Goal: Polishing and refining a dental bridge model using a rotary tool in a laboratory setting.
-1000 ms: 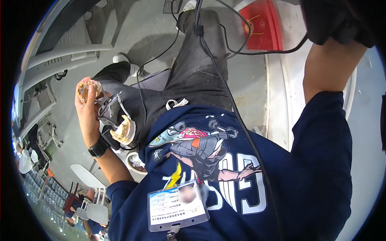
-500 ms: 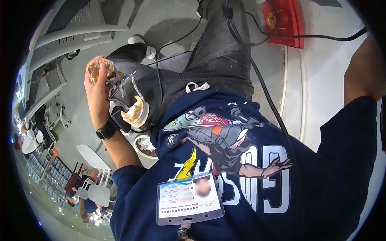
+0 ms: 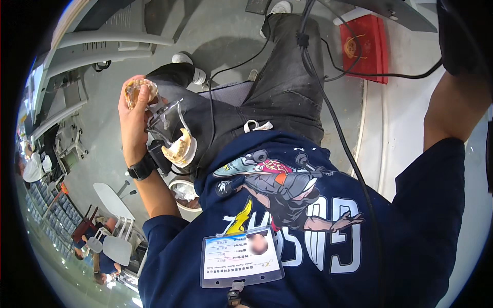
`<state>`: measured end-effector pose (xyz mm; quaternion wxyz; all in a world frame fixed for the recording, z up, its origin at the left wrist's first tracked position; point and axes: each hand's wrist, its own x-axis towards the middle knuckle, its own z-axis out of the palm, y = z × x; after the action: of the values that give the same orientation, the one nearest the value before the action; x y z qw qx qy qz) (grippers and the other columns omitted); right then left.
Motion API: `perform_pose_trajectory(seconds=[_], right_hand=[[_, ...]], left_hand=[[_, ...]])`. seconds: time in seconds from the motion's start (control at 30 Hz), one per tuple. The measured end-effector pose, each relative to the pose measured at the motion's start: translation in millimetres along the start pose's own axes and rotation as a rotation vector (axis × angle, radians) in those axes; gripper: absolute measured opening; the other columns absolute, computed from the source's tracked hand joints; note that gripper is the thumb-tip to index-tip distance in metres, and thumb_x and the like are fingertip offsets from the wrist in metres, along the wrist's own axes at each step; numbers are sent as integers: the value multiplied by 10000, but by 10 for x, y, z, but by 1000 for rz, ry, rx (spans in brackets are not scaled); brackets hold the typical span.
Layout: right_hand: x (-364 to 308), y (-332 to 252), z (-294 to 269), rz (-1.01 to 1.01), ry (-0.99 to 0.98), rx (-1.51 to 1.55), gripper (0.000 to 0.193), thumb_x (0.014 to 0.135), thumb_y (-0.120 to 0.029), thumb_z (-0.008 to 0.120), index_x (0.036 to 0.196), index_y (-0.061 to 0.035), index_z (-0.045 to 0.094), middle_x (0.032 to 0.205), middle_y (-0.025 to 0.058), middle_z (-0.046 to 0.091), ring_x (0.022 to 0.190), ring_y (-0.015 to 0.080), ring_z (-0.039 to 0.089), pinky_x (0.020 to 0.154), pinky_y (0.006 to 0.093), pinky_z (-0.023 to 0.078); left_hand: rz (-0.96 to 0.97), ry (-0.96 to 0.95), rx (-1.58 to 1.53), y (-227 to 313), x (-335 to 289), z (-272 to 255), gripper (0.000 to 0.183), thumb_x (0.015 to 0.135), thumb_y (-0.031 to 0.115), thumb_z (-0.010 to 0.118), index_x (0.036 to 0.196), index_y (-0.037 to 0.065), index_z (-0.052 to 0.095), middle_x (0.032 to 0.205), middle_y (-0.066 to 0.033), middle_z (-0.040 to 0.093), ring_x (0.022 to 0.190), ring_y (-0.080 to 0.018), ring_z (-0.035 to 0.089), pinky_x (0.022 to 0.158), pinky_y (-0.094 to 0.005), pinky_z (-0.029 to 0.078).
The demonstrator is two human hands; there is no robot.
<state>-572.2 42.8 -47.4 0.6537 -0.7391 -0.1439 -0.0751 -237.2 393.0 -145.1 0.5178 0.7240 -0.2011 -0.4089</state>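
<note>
My left hand [image 3: 134, 123] is closed around one half of a hinged dental articulator [image 3: 167, 114], its thumb pressed over a dental cast [image 3: 133, 91] with tan and brown teeth. From the frame's other side hangs a second dental cast [image 3: 181, 149], cream with a white base. The two casts stand wide apart, over my left thigh. A black wristband [image 3: 142, 168] sits on my left wrist. My right forearm [image 3: 452, 105] reaches up along the right edge, with a dark shape past it; my right hand cannot be seen.
Black cables [image 3: 334, 110] run across my lap and to the right. A red bag [image 3: 363, 49] lies at the upper right. Beside my left hip is a round bin [image 3: 185, 192] with white scraps. White chairs [image 3: 115, 205] and several people are at the left.
My left hand and the articulator sit slightly farther right and lower in the picture, as the whole view has shifted. My right forearm has moved a little inward. The grip on the articulator is unchanged.
</note>
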Motion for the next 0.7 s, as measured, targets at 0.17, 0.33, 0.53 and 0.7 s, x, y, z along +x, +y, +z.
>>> perform_pose_trajectory(seconds=[0.17,0.33,0.53,0.7], right_hand=[[116,41,-186,-22,-23,33,625,962,-571,581,707,-4,645,549,53,549,423,140,473,413,281,339],[229,58,-167,-143,83,183,633,963,-574,581,692,-6,648,538,48,543,416,139,469,404,282,332],[331,143,226,41,296,132,585,859,-553,709,642,-10,701,593,103,666,516,193,628,501,284,480],[671,-105,628,-1,12,-24,584,829,-541,737,625,1,659,575,91,610,475,248,554,466,337,413]], left_hand=[[49,-22,9,-3,15,-17,284,969,188,674,1201,53,579,991,-60,629,805,-178,675,682,-302,578],[115,-6,-1,-23,14,-79,259,965,164,670,1188,63,583,1009,-45,621,840,-141,636,698,-304,583],[153,-44,-28,-109,57,-6,255,944,147,682,1156,72,559,910,13,605,797,-83,590,675,-261,521],[185,-52,-90,-104,55,-26,225,928,106,700,1099,73,559,916,2,622,824,-91,606,715,-263,514]])
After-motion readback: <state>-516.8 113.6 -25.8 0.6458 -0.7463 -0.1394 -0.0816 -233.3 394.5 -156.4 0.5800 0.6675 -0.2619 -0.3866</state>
